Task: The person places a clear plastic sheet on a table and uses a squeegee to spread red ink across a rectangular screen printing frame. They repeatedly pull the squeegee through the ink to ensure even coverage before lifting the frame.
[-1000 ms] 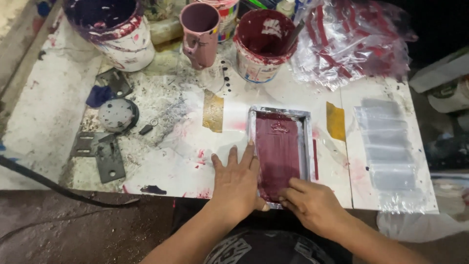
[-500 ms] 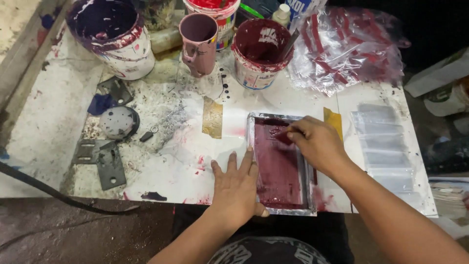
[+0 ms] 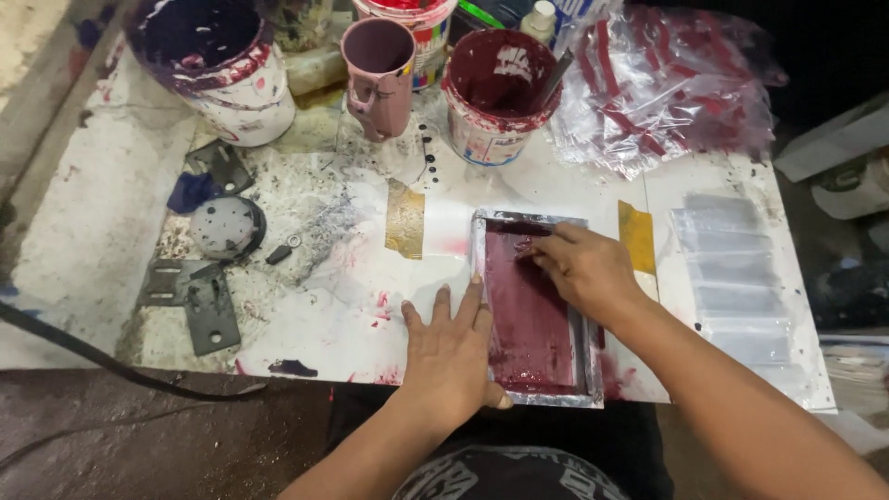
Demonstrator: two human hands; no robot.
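Note:
A small metal-framed printing screen [image 3: 556, 399] lies on the white, paint-stained table [image 3: 102, 231], its mesh [image 3: 537, 324] coated in maroon ink. My left hand [image 3: 454, 352] rests flat, fingers spread, along the frame's left edge, with the thumb at the near corner. My right hand [image 3: 583, 268] sits on the far end of the mesh with its fingers bent and their tips pressed into the ink. Whatever is under those fingers is hidden.
Behind the screen stand a maroon paint bucket [image 3: 500, 93] with a stick in it, a pink mug [image 3: 380, 65] and a purple-stained bucket [image 3: 218, 65]. Red-smeared plastic bags [image 3: 667, 83] lie far right, clear sleeves [image 3: 741, 268] right. Metal hinges [image 3: 199, 296], a round lid [image 3: 227, 227] and a black cable [image 3: 93, 356] are at left.
My right hand went from the near end of the screen up to its far end, where it stays. My left hand has kept its place beside the frame.

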